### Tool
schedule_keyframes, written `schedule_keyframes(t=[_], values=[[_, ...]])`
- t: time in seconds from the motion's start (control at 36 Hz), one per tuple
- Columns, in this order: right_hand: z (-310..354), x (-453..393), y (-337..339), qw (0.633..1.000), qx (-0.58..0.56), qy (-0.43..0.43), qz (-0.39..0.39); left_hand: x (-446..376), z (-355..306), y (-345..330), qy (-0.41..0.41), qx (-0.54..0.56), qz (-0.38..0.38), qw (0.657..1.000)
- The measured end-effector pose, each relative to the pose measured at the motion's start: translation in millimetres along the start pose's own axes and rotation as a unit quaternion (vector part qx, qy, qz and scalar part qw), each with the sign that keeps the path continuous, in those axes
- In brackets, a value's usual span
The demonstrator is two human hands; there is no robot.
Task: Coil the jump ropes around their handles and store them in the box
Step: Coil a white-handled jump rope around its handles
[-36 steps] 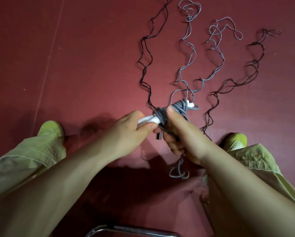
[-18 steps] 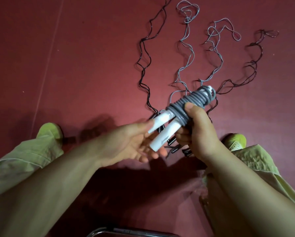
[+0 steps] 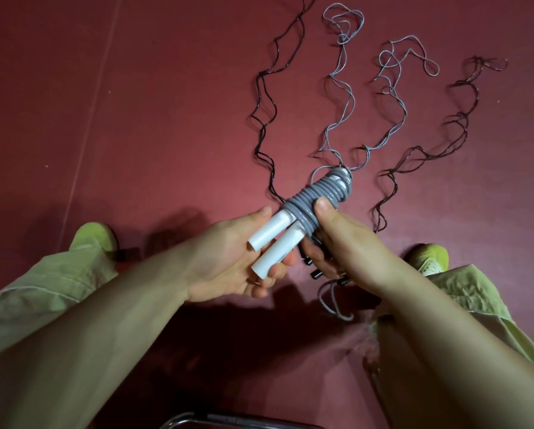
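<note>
1. Red floor (image 3: 136, 119) fills the view; a faint pale seam runs diagonally across it, far left of the coiled bundle.
2. Legs in green trousers (image 3: 43, 292) enter from both lower corners, cut off by the frame; yellow-green shoes (image 3: 94, 235) show on either side of the bundle.
3. Loose ropes on the floor beyond the bundle: two dark ropes (image 3: 264, 119) outermost, two grey ropes (image 3: 344, 97) between them. Their near ends vanish behind the bundle and hands; where each ends I cannot tell.
4. Left hand (image 3: 228, 261), palm up, fingers relaxed, lies under the white handles (image 3: 275, 239), just touching them.
5. Right hand (image 3: 343, 239) grips the coiled bundle (image 3: 315, 199), thumb pressed on the grey windings; its fingers are mostly hidden below.
6. Small dark handle ends (image 3: 315, 274) and a grey loop (image 3: 337, 305) peek out beneath the right hand, hard to make out.
7. Curved metal tube (image 3: 197, 419) at the bottom edge, cut off; unidentifiable.
</note>
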State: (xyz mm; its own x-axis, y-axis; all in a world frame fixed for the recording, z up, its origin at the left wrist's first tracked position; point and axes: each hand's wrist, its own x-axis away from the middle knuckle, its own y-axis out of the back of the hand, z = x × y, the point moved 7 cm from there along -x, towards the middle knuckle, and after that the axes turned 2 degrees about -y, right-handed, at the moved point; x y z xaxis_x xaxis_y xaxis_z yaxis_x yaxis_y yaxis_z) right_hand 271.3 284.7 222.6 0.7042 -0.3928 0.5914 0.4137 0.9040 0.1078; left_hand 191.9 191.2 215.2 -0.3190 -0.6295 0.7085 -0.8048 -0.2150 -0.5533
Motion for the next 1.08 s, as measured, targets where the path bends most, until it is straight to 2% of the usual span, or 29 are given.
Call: schedule_keyframes(t=[0.22, 0.39, 0.5, 0.61, 0.75, 0.83, 0.89, 0.97, 1.08], values=[[-14, -2, 8, 0.990, 0.104, -0.077, -0.056, -5, 0, 13, -0.023, -0.069, -0.086, 0.994], [-16, -4, 8, 0.989, 0.106, -0.069, -0.083, -4, -10, 25, -0.067, -0.146, -0.181, 0.970], [-23, -6, 3, 0.992, 0.087, -0.076, -0.058, 0, -18, 34, -0.106, -0.262, -0.248, 0.927], [-25, -4, -9, 0.995, -0.045, -0.088, -0.019, 5, -22, 32, -0.131, -0.388, -0.280, 0.868], [-21, -5, -6, 0.992, -0.084, -0.088, -0.036, 11, -29, 22, -0.199, -0.426, -0.296, 0.831], [-18, -5, -6, 0.990, -0.105, -0.083, -0.039, 8, -27, 23, -0.183, -0.413, -0.283, 0.846], [-15, -5, -5, 0.991, -0.112, -0.065, -0.041, 4, -23, 20, -0.161, -0.364, -0.237, 0.886], [-8, -3, -8, 0.992, -0.121, -0.025, -0.033, -2, -12, 13, -0.119, -0.253, -0.132, 0.951], [-6, 2, -13, 0.982, -0.189, 0.020, 0.004, 5, 4, -16, -0.040, -0.109, 0.041, 0.992]])
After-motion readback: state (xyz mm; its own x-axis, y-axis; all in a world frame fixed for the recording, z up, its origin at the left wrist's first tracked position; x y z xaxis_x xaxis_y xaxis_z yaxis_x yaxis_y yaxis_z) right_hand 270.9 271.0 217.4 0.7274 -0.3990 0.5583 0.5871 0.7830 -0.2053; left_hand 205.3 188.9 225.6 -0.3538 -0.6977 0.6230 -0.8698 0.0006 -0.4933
